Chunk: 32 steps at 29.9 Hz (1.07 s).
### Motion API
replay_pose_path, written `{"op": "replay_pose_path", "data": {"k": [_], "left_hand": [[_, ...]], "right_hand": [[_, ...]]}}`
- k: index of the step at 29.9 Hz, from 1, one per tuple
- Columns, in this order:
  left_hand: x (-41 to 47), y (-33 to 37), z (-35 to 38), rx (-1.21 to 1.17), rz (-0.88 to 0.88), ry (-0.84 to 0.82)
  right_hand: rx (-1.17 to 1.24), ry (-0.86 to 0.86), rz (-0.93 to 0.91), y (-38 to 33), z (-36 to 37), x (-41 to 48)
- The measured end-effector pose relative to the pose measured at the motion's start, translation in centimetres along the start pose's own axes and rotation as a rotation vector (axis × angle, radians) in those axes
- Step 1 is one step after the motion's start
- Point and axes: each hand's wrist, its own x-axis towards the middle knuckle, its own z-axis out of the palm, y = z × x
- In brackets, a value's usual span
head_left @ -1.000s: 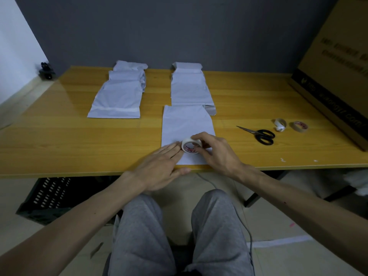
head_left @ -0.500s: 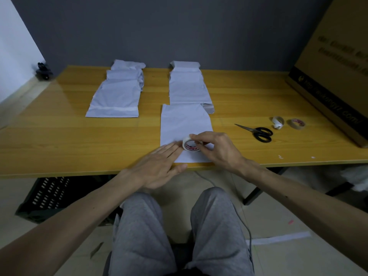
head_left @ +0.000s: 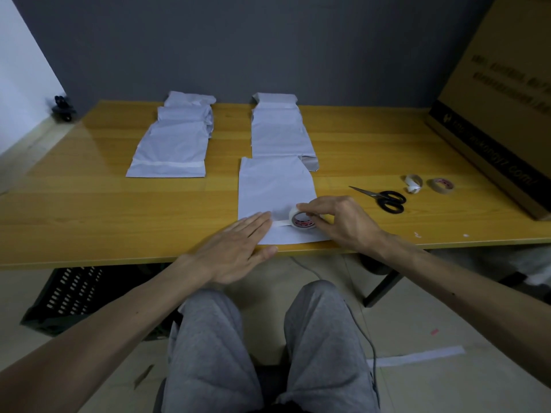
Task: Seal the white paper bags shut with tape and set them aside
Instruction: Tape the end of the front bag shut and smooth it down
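The tape roll [head_left: 301, 219] has slid rightward away from the left hand [head_left: 235, 253] since half a second ago. Then it sat against those fingertips; now a short strip of tape [head_left: 281, 223] shows between them. The right hand [head_left: 343, 222] grips the roll, thumb and fingers curled round its rim. The left hand lies flat with straight fingers, pressing down the strip's start and the bag's near left corner.

So the taping itself is in hand, I'd say: tape is being drawn across the folded mouth of the white paper bag [head_left: 274, 186]. The next move calls for the roll to run on to the bag's right edge, low and taut, with the left hand holding firm so the paper doesn't creep. Then the tape must be cut, and the scissors [head_left: 384, 198] lie just to the right of the hand.

The bag lies flat at the near edge of the table [head_left: 89, 210], straight in front of the person. It is thin and faintly creased (light enough to skid, I'd guess). Behind it lies a second pile of bags [head_left: 277, 132], and to the left another pile [head_left: 173, 150], whose top bag has tape across its near end. Those look like the finished ones, set aside.
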Motion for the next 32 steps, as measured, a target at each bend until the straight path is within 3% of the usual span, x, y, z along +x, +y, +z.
{"op": "replay_pose_path", "data": {"k": [32], "left_hand": [[0.3,0.6,-0.2,-0.056,-0.051,-0.004]], "right_hand": [[-0.302,-0.197,-0.081,-1.0,-3.0,1.1]]}}
